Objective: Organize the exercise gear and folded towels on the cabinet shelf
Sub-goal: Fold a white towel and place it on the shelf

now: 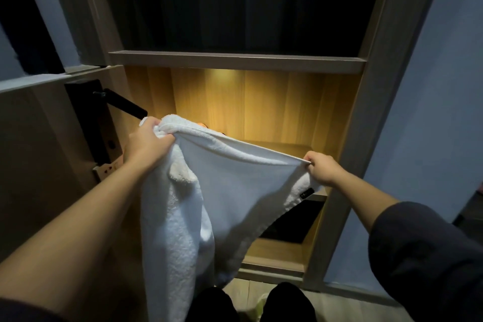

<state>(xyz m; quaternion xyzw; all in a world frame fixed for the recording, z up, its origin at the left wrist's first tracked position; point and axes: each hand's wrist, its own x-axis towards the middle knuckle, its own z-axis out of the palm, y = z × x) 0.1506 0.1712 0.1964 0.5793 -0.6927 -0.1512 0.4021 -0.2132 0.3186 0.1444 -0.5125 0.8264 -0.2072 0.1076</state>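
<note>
A white towel (222, 191) hangs spread out in front of the lit cabinet compartment. My left hand (146, 142) grips its bunched upper left corner. My right hand (322, 167) pinches the upper right corner, so the top edge stretches between both hands. The towel's lower part droops down to my legs. A small black label (306, 193) shows near its right edge. Behind the towel's top edge a bit of an orange object (201, 124) peeks out; the rest of it is hidden. The lit shelf (300, 148) shows to the right of the towel.
A wooden shelf board (235, 61) tops the lit compartment, with a dark compartment above. An open door with a black handle (122, 104) stands at the left. A dark flat object (290, 222) lies in the lower compartment. A blue wall (431, 112) is at the right.
</note>
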